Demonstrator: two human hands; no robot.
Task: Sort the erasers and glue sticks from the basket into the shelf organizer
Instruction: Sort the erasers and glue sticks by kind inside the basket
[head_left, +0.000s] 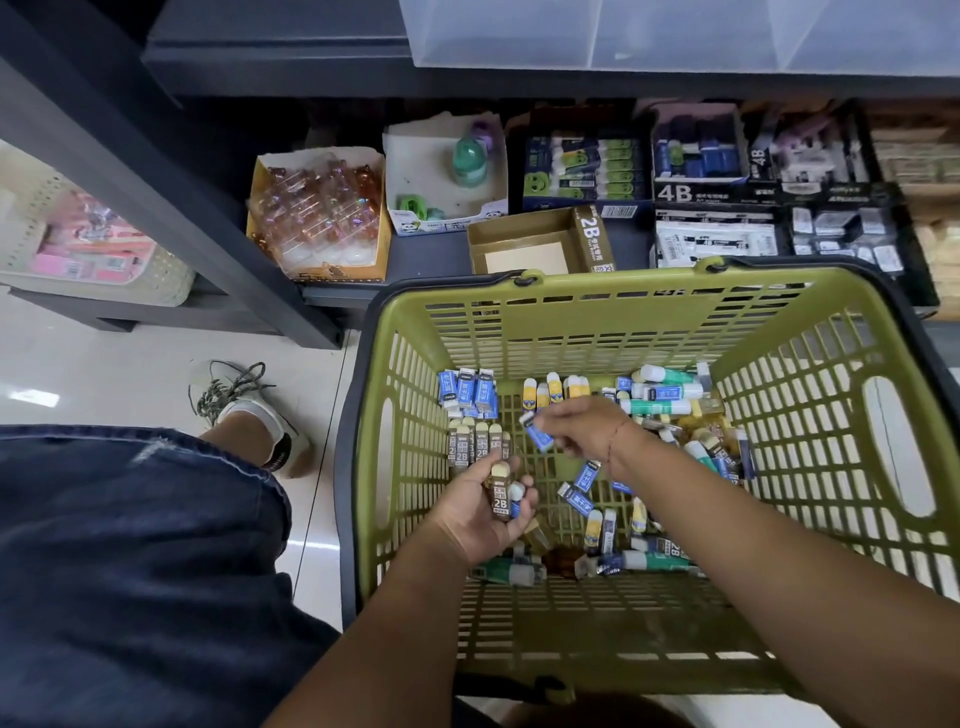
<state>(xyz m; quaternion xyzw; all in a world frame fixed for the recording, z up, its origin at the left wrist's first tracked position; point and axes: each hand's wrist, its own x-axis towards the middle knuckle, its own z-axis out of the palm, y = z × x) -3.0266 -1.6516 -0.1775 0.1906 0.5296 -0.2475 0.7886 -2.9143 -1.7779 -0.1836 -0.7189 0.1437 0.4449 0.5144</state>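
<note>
The sorting looks to be in its early part, by my judgement. Nearly everything lies in the green basket (597, 304) on the floor, in front of the low shelf (426, 257).

Both hands are down inside the basket. The left hand (480, 512) is curled around a brown-sleeved 2B eraser (500, 491), with what seems to be a second, blue-and-white piece tucked beside it. The right hand (587, 426), a little farther in, pinches a blue-sleeved eraser (537, 435) by its end.

Some ordering shows on the basket floor. A row of blue erasers (467, 388) stands against the far left wall, a row of 2B erasers (478, 442) lies just nearer, and yellow-capped erasers (556, 387) sit to their right. Glue sticks (670, 391) are heaped in the far right corner, and a loose mix is strewn under and near the forearms.

On the shelf, the open 2B box (592, 234) just beyond the basket's far rim shows only its bare bottom — nothing has been put in it that I can see. The clear organizer (675, 36) higher up also looks bare from here, though its insides are hazy. So the gathering is under way — the placing of every eraser and glue stick is left to do.
</note>
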